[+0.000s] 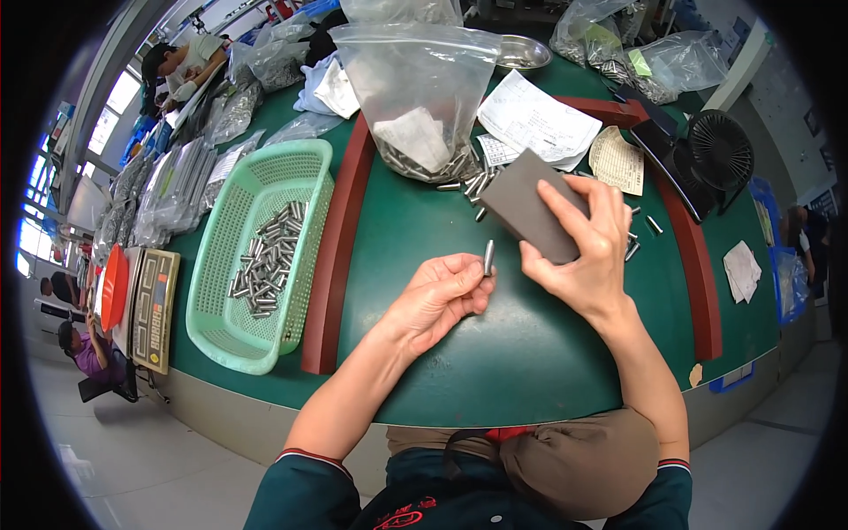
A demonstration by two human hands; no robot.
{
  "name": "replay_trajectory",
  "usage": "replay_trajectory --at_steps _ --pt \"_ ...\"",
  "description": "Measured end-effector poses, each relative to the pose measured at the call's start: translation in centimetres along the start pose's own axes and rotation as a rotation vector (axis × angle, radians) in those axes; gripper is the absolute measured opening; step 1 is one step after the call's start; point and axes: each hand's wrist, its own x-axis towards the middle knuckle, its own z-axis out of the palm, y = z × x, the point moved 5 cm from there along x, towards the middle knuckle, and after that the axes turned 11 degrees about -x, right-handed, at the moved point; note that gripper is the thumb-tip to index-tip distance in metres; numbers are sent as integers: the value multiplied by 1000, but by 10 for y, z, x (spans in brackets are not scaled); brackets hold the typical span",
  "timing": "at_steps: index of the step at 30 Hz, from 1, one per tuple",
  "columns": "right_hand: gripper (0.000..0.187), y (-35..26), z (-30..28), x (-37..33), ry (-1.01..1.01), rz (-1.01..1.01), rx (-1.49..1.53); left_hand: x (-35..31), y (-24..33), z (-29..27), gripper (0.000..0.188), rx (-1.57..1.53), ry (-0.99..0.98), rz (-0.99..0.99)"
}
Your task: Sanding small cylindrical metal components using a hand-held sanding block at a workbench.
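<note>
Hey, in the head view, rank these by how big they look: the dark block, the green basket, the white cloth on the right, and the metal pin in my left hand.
1. Green basket
2. Dark block, though partly covered and apparently raised nearer the camera
3. White cloth
4. Metal pin

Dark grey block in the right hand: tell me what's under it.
Loose metal pins show on the green table, left of the block and right of the right hand. Anything directly beneath the block or hand is covered, so I can't tell what's there.
</note>
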Motion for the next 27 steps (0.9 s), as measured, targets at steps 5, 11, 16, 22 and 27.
replay_trajectory --at_steps 5,11,16,22,27 --pt "59 14 -14 2 47 138 26 -2 8 -4 17 10 75 83" --pt "57 16 -11 1 20 155 34 -7 13 -4 19 55 119 116" --pt "57 16 -9 1 22 164 40 -6 12 2 29 15 28 119" --pt "57 18 -8 0 13 175 32 -5 11 -1 32 -142 -3 55" --pt "57 16 -7 0 -2 173 36 -3 6 -16 30 -376 -9 20"
